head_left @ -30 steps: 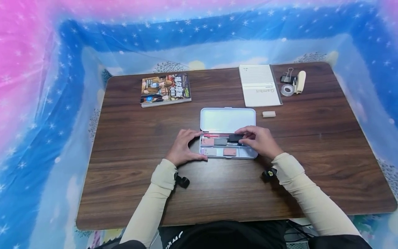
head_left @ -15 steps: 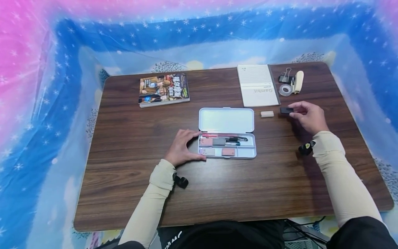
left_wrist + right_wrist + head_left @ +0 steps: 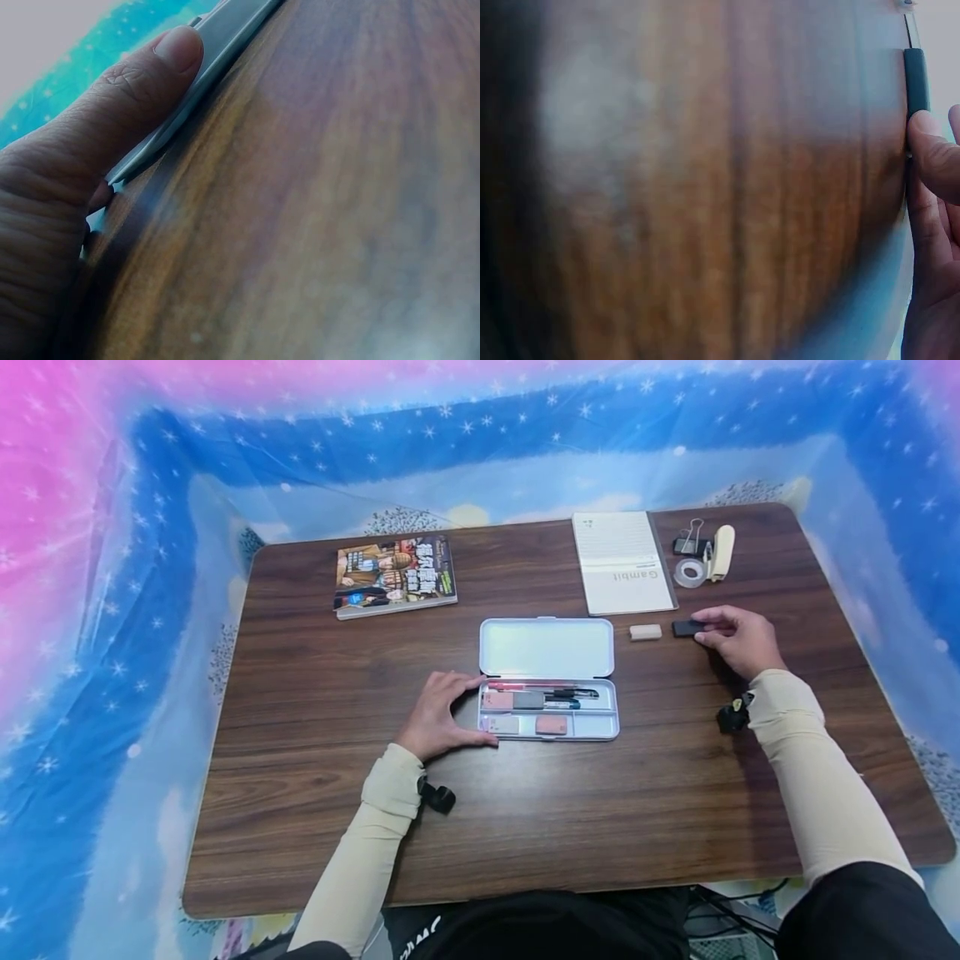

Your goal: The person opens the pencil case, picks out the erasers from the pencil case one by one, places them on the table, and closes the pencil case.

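Observation:
My left hand [image 3: 437, 717] holds the left end of an open white pencil case [image 3: 547, 647], thumb at its near edge and fingers at its far corner. In the left wrist view the thumb presses along the case's side [image 3: 225, 45]. Inside lie a red pen [image 3: 506, 686], black pens [image 3: 576, 692], pink erasers [image 3: 551, 725], a grey eraser [image 3: 528, 701] and a whitish eraser [image 3: 503, 725]. My right hand [image 3: 745, 642] pinches a black eraser [image 3: 684, 628] at its right end, down at the tabletop. A white eraser [image 3: 645, 632] lies just left of it.
A comic-style book [image 3: 396, 575] lies at the back left of the wooden table [image 3: 337, 693]. Behind the erasers are a notepad [image 3: 626, 564], a binder clip [image 3: 690, 545], a tape roll [image 3: 689, 573] and a cream stapler [image 3: 722, 553]. A patterned cloth [image 3: 480, 443] surrounds the table.
My right hand has carried the black eraser out of the pencil case, rightward and away from me, to beside the white eraser, and lowered it there. My left hand has stayed on the case.

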Demonstrator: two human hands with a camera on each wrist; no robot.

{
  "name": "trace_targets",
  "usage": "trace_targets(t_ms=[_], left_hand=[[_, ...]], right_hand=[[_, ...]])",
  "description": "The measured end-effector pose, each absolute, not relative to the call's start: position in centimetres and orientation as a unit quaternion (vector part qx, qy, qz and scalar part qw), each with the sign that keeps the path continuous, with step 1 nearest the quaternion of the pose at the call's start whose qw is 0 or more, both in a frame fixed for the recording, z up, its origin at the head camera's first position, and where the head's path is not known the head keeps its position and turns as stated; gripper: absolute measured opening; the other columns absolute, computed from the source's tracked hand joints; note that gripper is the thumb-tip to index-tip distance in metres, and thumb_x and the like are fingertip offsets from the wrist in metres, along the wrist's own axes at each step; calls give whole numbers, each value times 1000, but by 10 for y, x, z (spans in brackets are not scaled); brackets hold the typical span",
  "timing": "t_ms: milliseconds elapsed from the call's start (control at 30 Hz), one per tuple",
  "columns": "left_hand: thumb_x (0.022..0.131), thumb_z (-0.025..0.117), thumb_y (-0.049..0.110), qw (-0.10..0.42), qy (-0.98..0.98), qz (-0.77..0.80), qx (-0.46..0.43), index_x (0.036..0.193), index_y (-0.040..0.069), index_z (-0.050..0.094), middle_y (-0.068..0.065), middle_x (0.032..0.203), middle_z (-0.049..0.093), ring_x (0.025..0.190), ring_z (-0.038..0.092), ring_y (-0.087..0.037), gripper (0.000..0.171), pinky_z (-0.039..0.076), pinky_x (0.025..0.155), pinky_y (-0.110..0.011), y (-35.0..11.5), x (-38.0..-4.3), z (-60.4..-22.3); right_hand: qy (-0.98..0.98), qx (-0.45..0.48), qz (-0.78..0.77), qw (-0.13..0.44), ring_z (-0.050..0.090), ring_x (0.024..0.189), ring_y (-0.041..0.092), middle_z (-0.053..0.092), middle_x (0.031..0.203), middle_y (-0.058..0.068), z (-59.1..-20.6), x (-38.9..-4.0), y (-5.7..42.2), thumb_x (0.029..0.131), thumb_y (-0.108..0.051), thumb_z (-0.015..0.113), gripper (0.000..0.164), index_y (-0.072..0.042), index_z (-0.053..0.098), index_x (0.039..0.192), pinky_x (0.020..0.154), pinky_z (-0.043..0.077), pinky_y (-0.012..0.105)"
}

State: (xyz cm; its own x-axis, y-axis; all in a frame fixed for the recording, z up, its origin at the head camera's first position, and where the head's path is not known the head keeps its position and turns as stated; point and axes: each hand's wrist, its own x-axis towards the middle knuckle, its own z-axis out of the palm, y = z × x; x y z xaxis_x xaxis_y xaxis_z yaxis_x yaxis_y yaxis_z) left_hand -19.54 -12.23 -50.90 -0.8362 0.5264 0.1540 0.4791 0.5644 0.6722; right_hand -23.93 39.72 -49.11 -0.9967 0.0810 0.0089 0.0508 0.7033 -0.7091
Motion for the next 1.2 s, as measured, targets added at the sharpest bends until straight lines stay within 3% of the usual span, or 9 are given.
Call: trace_targets(t_ms=[133,333,567,633,733,867,1200], left_hand=[[62,102,48,33,885,368,283,147,8,62,-9,131,67,118,50,-29,102,44,102,-48,-124,-196,-507],[61,103,46,26,885,369,283,145,8,63,-9,130,67,118,51,-29,101,44,102,-48,-127,-196,-507],[62,102,47,24,881,370,294,146,9,63,-8,130,67,117,51,-29,100,45,101,-47,-124,-196,-509],[62,103,47,24,880,373,293,146,9,63,-8,130,67,117,51,-29,100,45,101,-47,-124,-196,-509],[62,103,47,23,880,374,291,146,9,63,-8,131,68,117,51,-28,100,45,101,-47,-124,-196,-509],[61,103,46,20,880,374,291,146,10,64,-7,132,68,117,51,-28,100,45,101,-46,-125,-196,-509],[61,104,46,19,878,377,293,145,8,64,-8,131,67,117,51,-28,100,44,101,-45,-125,-196,-510]], right_hand=[[-919,-42,391,21,60,78,-16,77,101,-4,-491,-242,396,93,-5,81,29,-3,76,122,70,48,7],[-915,-36,401,-6,61,83,-15,76,111,5,-486,-243,397,95,-12,82,37,-3,73,130,73,49,7],[-895,-61,441,26,63,85,-13,74,103,-17,-470,-228,392,95,-23,83,46,-5,70,136,71,49,8],[-889,-51,454,38,64,85,-12,76,106,-15,-468,-224,378,95,-19,82,43,-3,71,133,72,49,9],[-877,-17,479,42,65,86,-8,78,113,1,-467,-218,345,94,-12,82,35,0,74,126,75,50,10],[-866,49,497,10,67,90,-1,77,115,15,-463,-205,289,93,-8,82,25,-1,78,117,78,51,14],[-876,179,437,-91,70,90,15,78,106,2,-464,-183,197,93,-16,84,27,-12,81,119,81,58,30]])
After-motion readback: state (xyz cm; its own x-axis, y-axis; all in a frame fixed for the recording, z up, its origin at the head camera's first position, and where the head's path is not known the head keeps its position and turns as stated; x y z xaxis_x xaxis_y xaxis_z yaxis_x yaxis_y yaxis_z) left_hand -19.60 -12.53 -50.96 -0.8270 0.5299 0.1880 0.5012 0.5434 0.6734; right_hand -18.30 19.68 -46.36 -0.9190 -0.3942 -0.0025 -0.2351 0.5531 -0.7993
